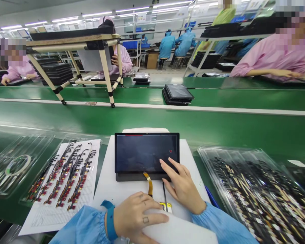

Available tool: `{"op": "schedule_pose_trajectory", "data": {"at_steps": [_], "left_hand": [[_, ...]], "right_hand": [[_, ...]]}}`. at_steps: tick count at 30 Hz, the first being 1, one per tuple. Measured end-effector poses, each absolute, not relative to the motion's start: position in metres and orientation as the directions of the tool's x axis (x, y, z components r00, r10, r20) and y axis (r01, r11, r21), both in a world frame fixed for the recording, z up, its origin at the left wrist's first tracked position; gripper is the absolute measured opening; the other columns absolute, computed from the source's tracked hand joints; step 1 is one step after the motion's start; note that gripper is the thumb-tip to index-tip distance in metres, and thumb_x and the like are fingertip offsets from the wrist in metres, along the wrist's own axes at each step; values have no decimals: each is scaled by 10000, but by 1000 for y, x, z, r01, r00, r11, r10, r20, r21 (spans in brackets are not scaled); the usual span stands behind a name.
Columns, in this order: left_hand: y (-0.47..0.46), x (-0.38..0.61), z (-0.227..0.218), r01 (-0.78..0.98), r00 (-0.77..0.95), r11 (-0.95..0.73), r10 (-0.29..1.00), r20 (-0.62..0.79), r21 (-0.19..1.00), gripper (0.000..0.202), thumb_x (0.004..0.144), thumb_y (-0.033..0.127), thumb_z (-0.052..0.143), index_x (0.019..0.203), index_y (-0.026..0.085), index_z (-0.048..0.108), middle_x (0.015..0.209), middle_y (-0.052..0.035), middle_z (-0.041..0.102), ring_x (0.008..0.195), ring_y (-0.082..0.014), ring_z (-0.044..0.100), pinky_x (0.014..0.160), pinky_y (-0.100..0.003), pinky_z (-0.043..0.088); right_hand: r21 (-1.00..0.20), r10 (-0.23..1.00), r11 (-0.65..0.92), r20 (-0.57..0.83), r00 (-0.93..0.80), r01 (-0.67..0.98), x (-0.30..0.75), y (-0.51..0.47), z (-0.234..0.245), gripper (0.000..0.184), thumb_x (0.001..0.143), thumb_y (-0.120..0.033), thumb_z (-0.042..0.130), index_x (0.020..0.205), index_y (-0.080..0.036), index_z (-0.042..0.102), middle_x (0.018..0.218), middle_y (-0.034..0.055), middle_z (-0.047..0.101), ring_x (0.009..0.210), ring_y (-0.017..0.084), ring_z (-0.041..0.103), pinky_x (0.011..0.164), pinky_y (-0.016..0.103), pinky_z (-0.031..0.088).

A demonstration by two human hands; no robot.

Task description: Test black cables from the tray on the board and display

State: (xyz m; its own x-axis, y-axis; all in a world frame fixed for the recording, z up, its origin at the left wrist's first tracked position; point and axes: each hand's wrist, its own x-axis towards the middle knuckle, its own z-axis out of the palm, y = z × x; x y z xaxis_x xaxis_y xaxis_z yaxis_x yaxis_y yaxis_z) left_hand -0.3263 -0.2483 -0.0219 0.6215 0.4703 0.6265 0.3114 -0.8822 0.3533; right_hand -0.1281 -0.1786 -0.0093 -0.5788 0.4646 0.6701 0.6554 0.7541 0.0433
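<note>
A dark tablet display lies flat on a white work mat, its screen lit faintly with a small red ring near the right side. My right hand rests against the lower right corner of the screen, fingertips on the glass. An amber flex ribbon cable runs down from the tablet's lower edge, close to my left hand. That hand, with a blue wristband, lies on a white foam pad. A thin black strip and a small yellow-tagged part sit between my hands.
Left of the mat, a printed sheet bears several red-tagged cables; a clear tray sits beyond it. A clear tray of cables stands at right. Past the green conveyor belt are stacked tablets, a pipe rack and co-workers.
</note>
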Motion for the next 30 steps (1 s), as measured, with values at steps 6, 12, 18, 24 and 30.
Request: {"op": "schedule_pose_trajectory", "data": {"at_steps": [6,12,18,24,30], "left_hand": [[-250,-327,-26,331,662,-880,474,580,341,543,801,602,529,1131,174,472,977,-88,647,821,-171,598,731,-281,471],[-250,-328,-31,313,689,-876,475,548,366,612,777,651,527,1170,185,471,1004,-80,647,859,-176,594,743,-290,465],[-251,-330,-30,335,719,-871,483,500,360,621,775,654,529,1183,189,474,1024,-80,644,868,-181,584,742,-298,459],[-253,-330,-31,340,727,-866,489,482,366,593,797,624,527,1205,197,469,1056,-73,639,883,-180,577,757,-306,454],[-253,-331,-28,329,740,-867,483,467,375,581,818,606,511,1220,190,459,1059,-77,636,888,-181,576,763,-308,451]], "right_hand": [[74,442,715,722,-533,695,-132,-175,2,579,892,-154,389,1431,-186,181,1044,32,653,1079,204,544,834,354,427],[35,472,642,769,-431,766,-114,-176,-15,568,859,-140,433,1401,-145,263,1067,112,621,1051,261,535,797,395,418],[45,488,656,736,-469,753,-119,-176,-20,548,873,-221,445,1390,-161,272,1120,118,596,1055,240,540,812,383,431],[40,497,700,690,-526,713,-120,-177,-20,539,868,-236,456,1372,-138,292,1153,114,599,1139,267,490,833,400,410],[78,469,730,664,-582,679,-123,-177,-16,493,886,-237,414,1363,-161,316,1158,62,610,1172,236,474,860,376,388]]}}
